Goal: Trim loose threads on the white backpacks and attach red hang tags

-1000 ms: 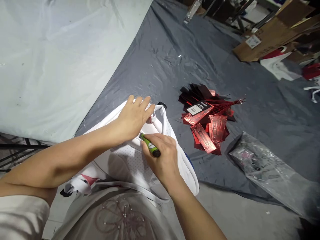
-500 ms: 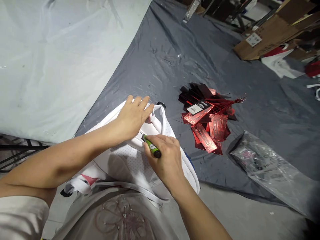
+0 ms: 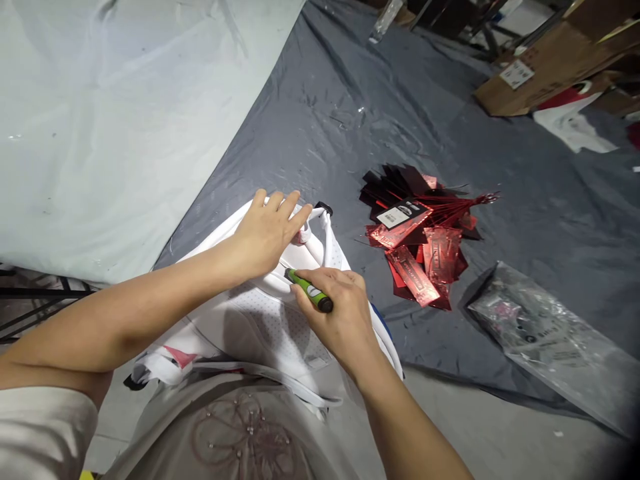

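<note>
While the left hand (image 3: 267, 230) lies flat with fingers spread on the white garment (image 3: 260, 320) at lower centre of the frame, the right hand (image 3: 340, 313) is clamped around a green tool (image 3: 309, 290), its tip against the fabric. Red tags (image 3: 420, 233) lie piled right of centre on the grey sheet (image 3: 340, 120); a plastic bag (image 3: 540, 333) lies at lower right.

No text legible anywhere, white sticker on black hang tag (image 3: 403, 215) too blurred, white label on brown cardboard box (image 3: 517, 73) likewise (print visible, unreadable)
</note>
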The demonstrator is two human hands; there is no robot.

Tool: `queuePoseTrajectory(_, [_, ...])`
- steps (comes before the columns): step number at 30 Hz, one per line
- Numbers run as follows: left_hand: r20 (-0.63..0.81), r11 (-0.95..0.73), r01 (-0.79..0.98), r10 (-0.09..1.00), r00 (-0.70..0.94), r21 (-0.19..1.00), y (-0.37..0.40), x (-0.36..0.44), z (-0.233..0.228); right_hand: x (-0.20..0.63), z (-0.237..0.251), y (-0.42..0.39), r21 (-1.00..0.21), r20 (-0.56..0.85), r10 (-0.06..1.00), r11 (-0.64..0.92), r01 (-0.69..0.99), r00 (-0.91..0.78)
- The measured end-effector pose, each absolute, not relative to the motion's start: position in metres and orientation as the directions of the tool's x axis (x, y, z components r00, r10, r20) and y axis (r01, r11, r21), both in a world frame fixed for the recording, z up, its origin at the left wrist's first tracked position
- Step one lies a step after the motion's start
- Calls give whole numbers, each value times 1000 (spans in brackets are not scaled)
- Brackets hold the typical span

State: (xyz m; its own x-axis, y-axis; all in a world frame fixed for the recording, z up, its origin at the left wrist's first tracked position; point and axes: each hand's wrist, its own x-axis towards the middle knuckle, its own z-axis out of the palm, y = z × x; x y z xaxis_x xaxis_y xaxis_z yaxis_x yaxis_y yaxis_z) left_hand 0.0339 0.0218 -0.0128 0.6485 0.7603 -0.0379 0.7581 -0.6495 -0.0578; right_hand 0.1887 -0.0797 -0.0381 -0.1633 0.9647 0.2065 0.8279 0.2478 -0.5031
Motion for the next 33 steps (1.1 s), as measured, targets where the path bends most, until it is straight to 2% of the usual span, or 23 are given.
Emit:
queuePoseTrajectory(10, [-44,-646,760,763,644,-77,23,35,-12,189,-37,-75,-496,232,948,306,812,-216])
queuePoseTrajectory(16, [-45,-638,767,770,637,-61,21,35,-12,191,-34,-71,-440,154,956,292,849,-249])
queuePoseTrajectory(19, [-94,-644,761,765,637,-81,24,35,-8,194,-34,-67,-486,118,951,305,819,-284])
queuePoseTrajectory(21, [-169,-663,743,745,645,-91,29,34,0,197,-34,-67,-474,107,957,287,833,-269])
queuePoseTrajectory(23, [-286,-676,732,721,631,-88,33,33,12,198,-35,-69,-467,138,957,291,835,-256])
queuePoseTrajectory(26, [-419,-651,754,711,564,-90,33,30,30,195,-36,-77,-517,245,936,346,783,-251])
queuePoseTrajectory(30, [-386,-610,783,755,530,-119,19,23,41,183,-37,-90,-593,370,897,427,683,-240])
queuePoseTrajectory(33, [-307,-540,825,824,477,-169,5,17,44,173,-36,-94,-571,416,877,458,682,-240])
